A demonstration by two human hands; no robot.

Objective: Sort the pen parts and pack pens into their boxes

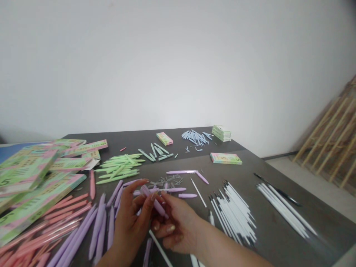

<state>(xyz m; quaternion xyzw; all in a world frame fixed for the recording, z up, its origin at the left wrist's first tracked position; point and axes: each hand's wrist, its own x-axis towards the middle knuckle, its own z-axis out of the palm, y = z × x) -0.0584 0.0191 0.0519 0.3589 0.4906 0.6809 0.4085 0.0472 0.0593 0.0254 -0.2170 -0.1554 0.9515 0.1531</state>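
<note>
Between the fingertips of both hands is a purple pen barrel (159,208), tilted down to the right. My left hand (136,213) pinches its upper end, and my right hand (179,222) closes on its lower end. A white pen refill (161,249) extends below my right hand; whether those fingers touch it cannot be made out. Just beyond my hands lie purple pen parts (187,195) and small metallic or clear pieces (178,180). More purple barrels (100,226) lie left of my left hand. To the right of my right hand is a pile of white refills with dark tips (235,213).
Pink pens (47,237) and printed boxes (39,207) fill the left side. Green barrels (122,167), teal pens (157,151), blue parts (196,137) and stacked boxes (221,133) lie farther back. White refills (283,209) and a black pen (278,189) lie near the right edge.
</note>
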